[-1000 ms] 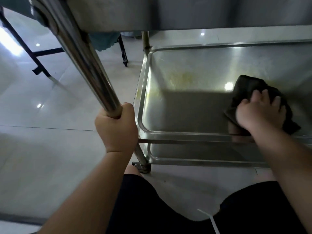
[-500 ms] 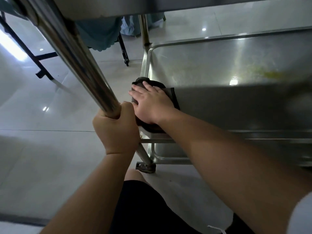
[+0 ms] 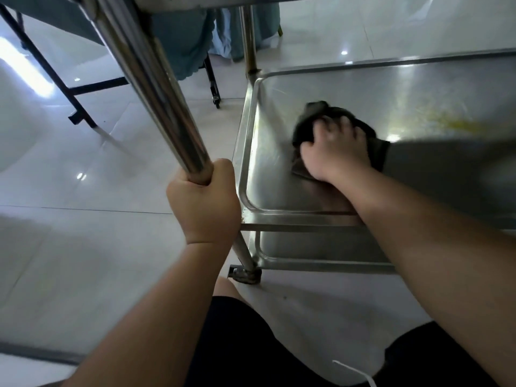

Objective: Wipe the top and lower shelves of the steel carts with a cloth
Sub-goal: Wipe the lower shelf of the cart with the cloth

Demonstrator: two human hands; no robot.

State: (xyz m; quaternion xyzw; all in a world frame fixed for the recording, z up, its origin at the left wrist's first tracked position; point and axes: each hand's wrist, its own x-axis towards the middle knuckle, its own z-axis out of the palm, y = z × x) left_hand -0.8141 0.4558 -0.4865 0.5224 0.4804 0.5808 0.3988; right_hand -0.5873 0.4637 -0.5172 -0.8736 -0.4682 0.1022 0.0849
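Nearest the camera, the person's knees in dark shorts are bent low over the tiled floor, which puts the head under the cart's top level so the lower shelf can be seen and reached. The left forearm runs up and forward to the left hand, a clenched fist wrapped around the cart's steel upright post just above the shelf's near left corner; this grip likely steadies the wheeled cart against the push of wiping. The right arm reaches diagonally across the near rim, wrist low, and the right hand lies palm down with fingers spread and bent over the dark cloth, pressing it flat on the lower shelf towards its left side. Further right on the shelf a yellowish smear remains, so this level appears only partly wiped. Beyond stand black frame legs and teal fabric
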